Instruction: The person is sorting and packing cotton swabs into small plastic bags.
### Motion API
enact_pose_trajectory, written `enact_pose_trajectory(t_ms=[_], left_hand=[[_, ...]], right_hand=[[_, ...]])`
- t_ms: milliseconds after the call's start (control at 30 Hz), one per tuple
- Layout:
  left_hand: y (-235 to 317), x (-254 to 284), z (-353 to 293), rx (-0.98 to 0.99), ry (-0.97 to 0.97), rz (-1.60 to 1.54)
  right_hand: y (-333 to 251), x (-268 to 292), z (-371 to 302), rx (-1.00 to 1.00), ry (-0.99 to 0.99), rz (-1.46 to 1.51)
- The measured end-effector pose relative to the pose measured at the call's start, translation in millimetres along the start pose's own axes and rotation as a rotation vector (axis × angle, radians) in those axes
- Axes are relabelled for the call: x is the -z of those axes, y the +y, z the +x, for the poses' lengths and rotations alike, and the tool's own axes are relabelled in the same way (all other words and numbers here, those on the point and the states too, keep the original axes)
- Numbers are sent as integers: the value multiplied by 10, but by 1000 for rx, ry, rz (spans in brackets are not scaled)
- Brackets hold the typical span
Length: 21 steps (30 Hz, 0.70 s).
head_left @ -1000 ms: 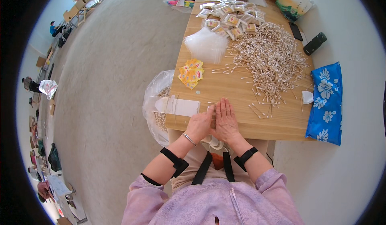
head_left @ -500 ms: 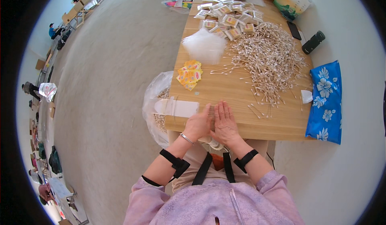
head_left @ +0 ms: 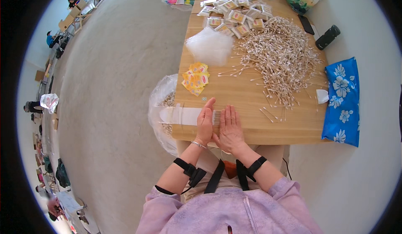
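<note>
On the far left of the wooden table [head_left: 272, 134], a clear plastic bag [head_left: 154, 97] full of cotton swabs sits by the table's edge. A long white strip [head_left: 190, 116] lies over that edge and runs in toward the person beside me. Behind it, yellow cards [head_left: 195, 80] lie in a small, messy bunch, and past them I see a stack of clear plastic sleeves [head_left: 210, 46].

The left hand [head_left: 204, 122] stands on its side at the strip's inner end, fingers straight and close together. Just to its right is a neat row of cotton swabs [head_left: 216, 117], flat on the table between the two hands. The right hand [head_left: 230, 127] is laid flat, palm down, on the other side of the row, its fingers straight and side by side.

Farther back are lots of little filled packets [head_left: 236, 17]. Next to them spreads a great big heap of loose cotton swabs [head_left: 284, 54]. Then come a black phone [head_left: 307, 25], a dark bottle [head_left: 328, 37] and a blue tissue pack [head_left: 344, 108] with white flowers, a white tissue [head_left: 322, 96] poking out.
</note>
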<state>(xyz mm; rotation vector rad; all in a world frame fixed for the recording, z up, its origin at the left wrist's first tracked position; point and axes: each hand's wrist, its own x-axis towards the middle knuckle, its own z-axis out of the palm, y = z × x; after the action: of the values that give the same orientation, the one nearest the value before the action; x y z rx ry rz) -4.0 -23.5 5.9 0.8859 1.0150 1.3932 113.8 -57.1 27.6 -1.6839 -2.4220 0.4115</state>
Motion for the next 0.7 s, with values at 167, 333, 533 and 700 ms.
enact_pose_trajectory(t_ms=[167, 333, 533, 700], left_hand=[[157, 162, 14, 47, -48, 58], [261, 457, 157, 12, 28, 121], [394, 731, 94, 34, 49, 146], [405, 685, 67, -10, 58, 195]], right_hand=[[-221, -93, 128, -38, -3, 1], [-506, -272, 374, -26, 16, 7], [-661, -362, 451, -8, 81, 75], [-641, -337, 442, 18, 70, 87]])
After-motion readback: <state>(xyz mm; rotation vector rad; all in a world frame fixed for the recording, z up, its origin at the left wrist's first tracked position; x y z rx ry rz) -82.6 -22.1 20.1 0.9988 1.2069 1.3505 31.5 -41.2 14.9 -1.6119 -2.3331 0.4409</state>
